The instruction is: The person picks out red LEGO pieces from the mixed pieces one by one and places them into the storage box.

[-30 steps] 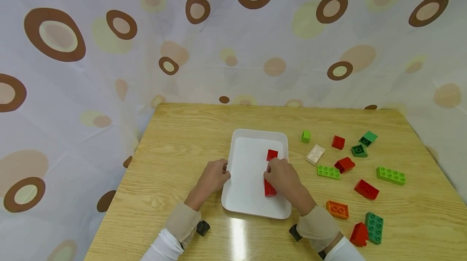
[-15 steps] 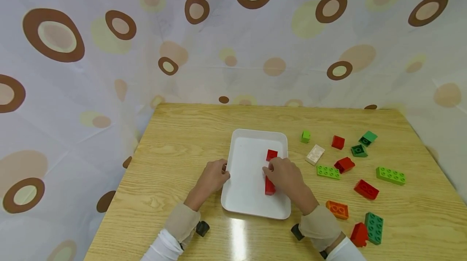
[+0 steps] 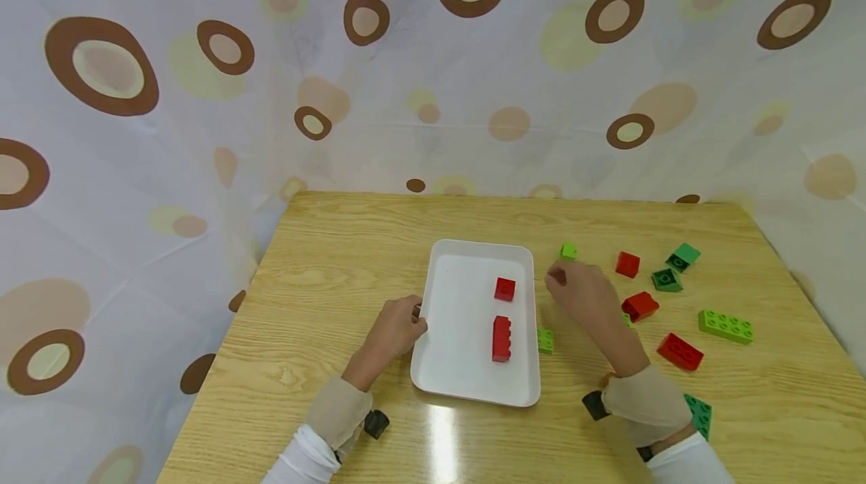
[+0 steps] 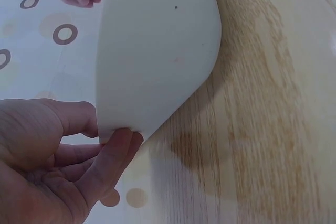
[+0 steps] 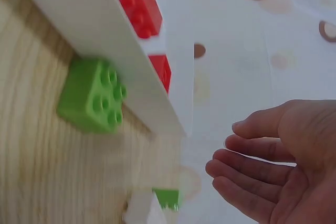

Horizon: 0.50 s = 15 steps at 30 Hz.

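My left hand [image 3: 401, 326] pinches the left rim of the white tray [image 3: 421, 388] between thumb and fingers. In the right wrist view my right hand [image 5: 268, 163] has loosely bent fingers with nothing between them. The head view has it over the table, just right of the tray. A long red building brick [image 3: 501, 339] lies on its side in the tray, studs facing right. Beyond it is a small red brick [image 3: 504, 289]. A light green brick [image 3: 545, 341] stands close against the tray's right wall. Another small light green brick [image 3: 568, 252] lies just past my right hand.
Right of my right arm are a red brick [image 3: 628, 264], dark green bricks [image 3: 667, 280], a notched red brick [image 3: 640, 307], a curved red brick [image 3: 680, 352] and a long light green brick [image 3: 725, 326]. A white brick [image 5: 142, 208] shows in the right wrist view.
My right hand has left the long red brick and moved right, out over the table. The brick stays in the tray, now fully visible. My left hand keeps still on the rim.
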Tool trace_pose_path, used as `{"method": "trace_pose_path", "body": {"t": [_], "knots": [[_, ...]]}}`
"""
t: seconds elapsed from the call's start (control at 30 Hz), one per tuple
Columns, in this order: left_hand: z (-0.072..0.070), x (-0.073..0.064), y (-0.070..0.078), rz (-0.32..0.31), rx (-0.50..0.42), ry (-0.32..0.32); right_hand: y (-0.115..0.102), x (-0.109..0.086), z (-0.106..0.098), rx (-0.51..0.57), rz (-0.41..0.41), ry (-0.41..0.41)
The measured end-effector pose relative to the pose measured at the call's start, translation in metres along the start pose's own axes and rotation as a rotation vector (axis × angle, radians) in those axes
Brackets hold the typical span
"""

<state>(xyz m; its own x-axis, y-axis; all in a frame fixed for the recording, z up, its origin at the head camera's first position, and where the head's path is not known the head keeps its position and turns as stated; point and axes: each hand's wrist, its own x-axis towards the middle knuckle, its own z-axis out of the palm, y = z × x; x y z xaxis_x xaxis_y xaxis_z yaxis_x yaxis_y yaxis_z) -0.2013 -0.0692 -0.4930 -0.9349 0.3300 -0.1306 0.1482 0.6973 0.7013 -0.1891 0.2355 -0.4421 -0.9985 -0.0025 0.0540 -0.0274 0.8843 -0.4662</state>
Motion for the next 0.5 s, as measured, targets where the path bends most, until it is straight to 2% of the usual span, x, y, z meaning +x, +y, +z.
{"method": "trace_pose_path", "body": {"t": [0.1,0.23,0.5], "knots": [[-0.001,-0.001,0.0,0.004,-0.001,0.005,0.015,0.002,-0.013,-0.008,-0.009,0.029],[-0.002,-0.002,0.0,0.013,-0.002,0.002,0.036,0.004,-0.025,-0.014,0.01,0.006],[-0.003,-0.004,0.001,-0.002,-0.011,0.0,0.068,0.014,-0.034,-0.062,0.021,-0.024]]}}
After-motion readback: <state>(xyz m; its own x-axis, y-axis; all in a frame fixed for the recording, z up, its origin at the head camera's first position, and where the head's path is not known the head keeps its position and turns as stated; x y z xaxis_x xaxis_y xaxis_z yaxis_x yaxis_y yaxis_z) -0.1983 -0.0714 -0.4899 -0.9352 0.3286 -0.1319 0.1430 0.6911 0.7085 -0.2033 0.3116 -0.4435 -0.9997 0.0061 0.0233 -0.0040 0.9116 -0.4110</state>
